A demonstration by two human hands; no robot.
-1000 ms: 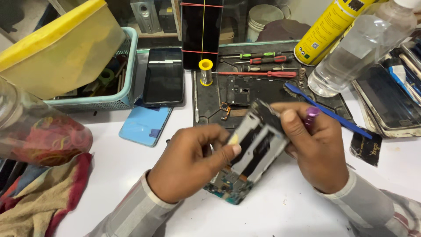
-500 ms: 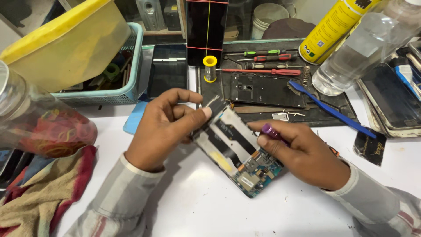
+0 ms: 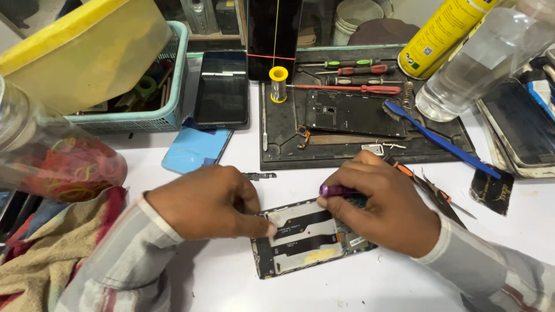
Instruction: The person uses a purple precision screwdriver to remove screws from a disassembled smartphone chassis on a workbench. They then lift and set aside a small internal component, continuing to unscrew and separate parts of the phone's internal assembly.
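Under my left hand (image 3: 211, 202) lies the opened grey phone body with exposed black ribbon cables (image 3: 306, 238), fingertips pinning its upper corner. My right hand (image 3: 384, 205) grips a purple-handled tool (image 3: 335, 190) above its far edge.

Tip of the purple-handled tool (image 3: 338, 190) hidden under the right hand (image 3: 386, 207), upper corners of the opened grey phone chassis (image 3: 306, 238) covered by both hands, yellow spray can (image 3: 440, 36) and clear plastic bottle (image 3: 477, 63) cut off at top edge, basket contents (image 3: 147, 92) too cluttered to tell.
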